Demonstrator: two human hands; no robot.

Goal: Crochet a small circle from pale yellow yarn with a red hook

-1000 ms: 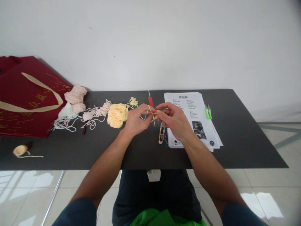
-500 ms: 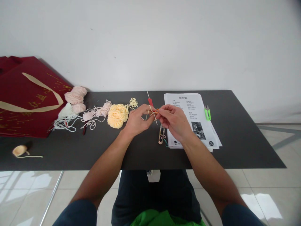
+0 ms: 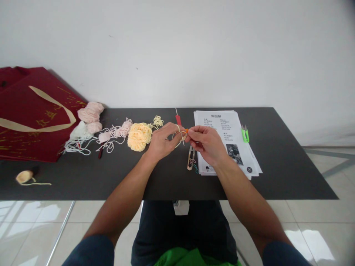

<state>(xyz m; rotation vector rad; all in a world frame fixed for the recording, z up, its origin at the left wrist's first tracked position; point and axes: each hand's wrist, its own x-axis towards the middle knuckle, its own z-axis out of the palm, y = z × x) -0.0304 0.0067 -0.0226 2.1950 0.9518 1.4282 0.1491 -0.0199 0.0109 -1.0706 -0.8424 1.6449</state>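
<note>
My left hand (image 3: 164,142) is closed in a pinch, with a strand of pale yellow yarn (image 3: 179,128) looped over its forefinger and running between the fingertips. Against it, my right hand (image 3: 205,143) pinches a slim tool with an orange part (image 3: 186,130); the rest is covered by the fingers, so its exact kind is unclear. A short yarn end hangs below the fingertips. Just behind both hands, a red-handled crochet hook (image 3: 178,119) lies on the table, its lower end hidden. The yellow yarn ball (image 3: 139,136) sits left of my left hand.
Thread snips (image 3: 190,158) lie below my right hand, beside printed sheets (image 3: 216,123). Green-handled snips (image 3: 245,133) rest at the sheets' right. Pink yarn (image 3: 124,128), white yarn (image 3: 79,133) and a dark red bag (image 3: 30,114) stand left. A small crocheted cup (image 3: 24,176) lies front left.
My fingertips have drawn closer together around the yarn, and the loop on my left forefinger lies differently. Less of the orange tool shows. The whole view has shifted slightly.
</note>
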